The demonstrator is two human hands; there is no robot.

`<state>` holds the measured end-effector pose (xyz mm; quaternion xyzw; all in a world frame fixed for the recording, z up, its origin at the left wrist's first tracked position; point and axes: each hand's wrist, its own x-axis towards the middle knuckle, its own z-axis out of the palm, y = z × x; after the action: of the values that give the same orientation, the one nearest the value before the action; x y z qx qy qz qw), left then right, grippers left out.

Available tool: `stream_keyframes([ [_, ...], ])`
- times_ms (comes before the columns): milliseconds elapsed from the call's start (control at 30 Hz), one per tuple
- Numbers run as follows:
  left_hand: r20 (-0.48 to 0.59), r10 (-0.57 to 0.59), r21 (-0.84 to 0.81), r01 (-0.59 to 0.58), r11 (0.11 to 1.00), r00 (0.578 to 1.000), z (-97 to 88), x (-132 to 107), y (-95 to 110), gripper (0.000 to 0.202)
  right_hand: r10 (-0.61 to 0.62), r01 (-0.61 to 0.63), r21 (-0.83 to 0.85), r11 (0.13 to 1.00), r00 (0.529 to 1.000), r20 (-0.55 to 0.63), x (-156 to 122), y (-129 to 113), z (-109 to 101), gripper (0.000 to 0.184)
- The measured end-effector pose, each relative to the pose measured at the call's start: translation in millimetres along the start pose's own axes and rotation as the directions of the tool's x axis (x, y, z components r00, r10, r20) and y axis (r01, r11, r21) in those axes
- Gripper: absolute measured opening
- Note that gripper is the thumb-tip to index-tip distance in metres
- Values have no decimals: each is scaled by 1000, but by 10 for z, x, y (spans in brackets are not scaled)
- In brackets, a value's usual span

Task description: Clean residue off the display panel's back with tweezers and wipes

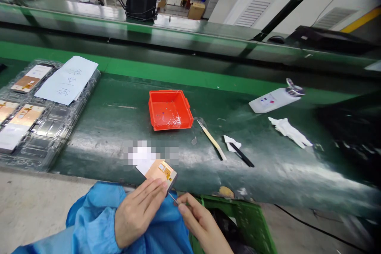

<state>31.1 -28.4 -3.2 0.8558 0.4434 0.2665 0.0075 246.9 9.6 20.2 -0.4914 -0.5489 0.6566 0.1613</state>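
My left hand [139,210], in a blue sleeve, grips a small flat panel with a copper-coloured back [162,171] at the near edge of the bench. My right hand [199,222] pinches a thin metal tool [172,198], whose tip touches the panel's lower right corner. Both hands are closed. An orange plastic bin [169,110] sits on the green mat just beyond the panel.
A clear tray [44,131] at the left holds several similar panels under a white paper sheet [67,79]. To the right lie a wooden-handled blade [212,140], a black tool [242,155], a white bottle [275,99] and a white glove [290,131]. A green crate [247,222] stands below the bench.
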Motion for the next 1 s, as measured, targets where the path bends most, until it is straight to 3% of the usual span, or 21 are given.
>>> stream_keyframes([
  [200,-4,1,-18,-1,1000,1000,-12,2,-11,39,43,-41,-45,998,997,63,-14,-13,-31,42],
  [500,12,-27,-62,28,998,1000,-69,24,5,41,-3,3,-50,999,1000,-5,-11,-43,-5,45],
  [700,-7,-15,-41,15,999,1000,-74,38,-12,40,63,-64,-44,997,998,-29,-3,-15,-14,49],
  [900,-3,-15,-61,14,998,1000,-80,34,-14,40,25,-25,18,1000,999,-22,5,-86,-1,45],
  [1000,9,-17,-59,18,998,1000,-75,20,-13,40,85,-85,32,996,996,-8,0,-76,-5,46],
])
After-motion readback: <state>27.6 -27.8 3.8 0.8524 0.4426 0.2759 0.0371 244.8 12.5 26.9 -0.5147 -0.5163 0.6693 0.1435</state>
